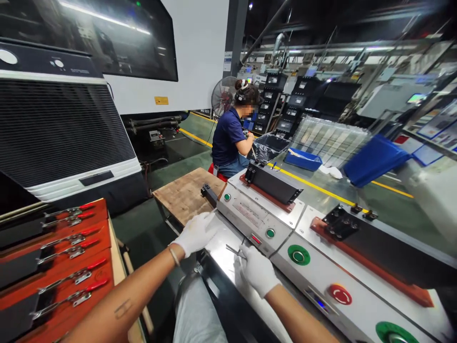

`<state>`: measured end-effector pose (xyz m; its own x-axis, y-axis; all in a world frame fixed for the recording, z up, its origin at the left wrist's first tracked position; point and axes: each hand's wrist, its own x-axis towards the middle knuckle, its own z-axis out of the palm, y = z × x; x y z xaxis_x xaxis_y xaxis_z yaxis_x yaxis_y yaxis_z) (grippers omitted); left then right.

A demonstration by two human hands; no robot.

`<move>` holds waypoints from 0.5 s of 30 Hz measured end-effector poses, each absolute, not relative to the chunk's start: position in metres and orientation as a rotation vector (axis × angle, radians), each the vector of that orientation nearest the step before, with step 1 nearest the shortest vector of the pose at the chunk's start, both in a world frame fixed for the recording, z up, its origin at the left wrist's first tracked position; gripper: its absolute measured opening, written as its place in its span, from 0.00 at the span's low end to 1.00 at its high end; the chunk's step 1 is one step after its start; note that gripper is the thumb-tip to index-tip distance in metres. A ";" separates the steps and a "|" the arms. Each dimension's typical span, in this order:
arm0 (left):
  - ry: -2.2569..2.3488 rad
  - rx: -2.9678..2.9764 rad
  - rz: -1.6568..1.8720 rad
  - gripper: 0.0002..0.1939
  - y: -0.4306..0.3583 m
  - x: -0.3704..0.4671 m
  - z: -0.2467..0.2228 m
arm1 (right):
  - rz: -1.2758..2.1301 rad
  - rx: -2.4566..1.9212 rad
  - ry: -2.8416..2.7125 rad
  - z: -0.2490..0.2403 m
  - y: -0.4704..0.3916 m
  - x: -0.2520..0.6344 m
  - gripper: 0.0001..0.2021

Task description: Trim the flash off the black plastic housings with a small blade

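A slim, two-pronged metal tool (233, 249) is gripped by the white-gloved right hand (260, 270).
It is held over the shiny metal worktop (222, 237); at left, the white-gloved left hand (195, 234) is loosely spread.

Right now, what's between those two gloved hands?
The thin metal tool in the right hand points toward the left hand, over a shiny metal surface; the head view shows this.

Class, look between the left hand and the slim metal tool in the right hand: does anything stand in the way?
Nothing visible does. The left hand and the slim metal tool in the right hand are apart, with only the shiny metal surface showing between them.
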<state>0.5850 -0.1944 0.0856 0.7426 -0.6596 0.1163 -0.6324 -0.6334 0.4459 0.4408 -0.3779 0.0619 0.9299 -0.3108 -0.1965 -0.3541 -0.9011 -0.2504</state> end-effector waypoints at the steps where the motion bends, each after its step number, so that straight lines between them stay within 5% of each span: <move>1: -1.012 2.463 -0.097 0.27 -0.181 0.574 0.085 | 0.231 -2.797 0.486 0.051 -0.370 0.439 0.17; 6: -0.981 2.396 -0.178 0.28 -0.130 0.550 0.103 | 0.213 -2.759 0.506 0.016 -0.347 0.426 0.17; 15: 0.004 1.531 -0.042 0.31 -0.124 0.487 0.107 | 0.095 -2.740 0.396 0.015 -0.329 0.395 0.10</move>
